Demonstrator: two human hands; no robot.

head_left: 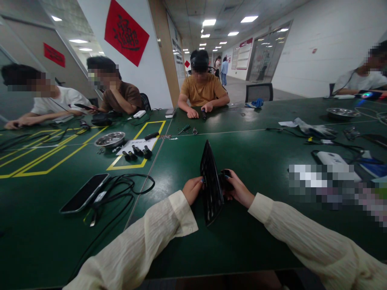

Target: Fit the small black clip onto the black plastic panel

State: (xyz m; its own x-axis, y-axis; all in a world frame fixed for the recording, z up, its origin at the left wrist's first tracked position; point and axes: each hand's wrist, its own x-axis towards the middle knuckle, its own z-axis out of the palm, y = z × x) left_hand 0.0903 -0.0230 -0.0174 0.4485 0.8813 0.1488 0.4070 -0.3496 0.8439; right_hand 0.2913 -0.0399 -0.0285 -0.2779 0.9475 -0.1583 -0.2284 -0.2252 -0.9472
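A flat, glossy black panel (210,181) is tilted up nearly on edge above the green table, seen almost side-on. My left hand (192,191) is closed on its left side, thumb against the surface. On the other side, my right hand (240,189) is wrapped around a small dark part (226,179) that sits against the panel's right face. Whether that part is fixed to the panel I cannot tell, as the fingers cover most of it.
Left of me lie a phone (86,193) and a coiled black cable (128,183). Farther off are a metal bowl (110,139) and several black cylindrical parts (137,151). Gloves (314,129) and a white device (338,165) lie to the right. A co-worker (203,90) sits opposite.
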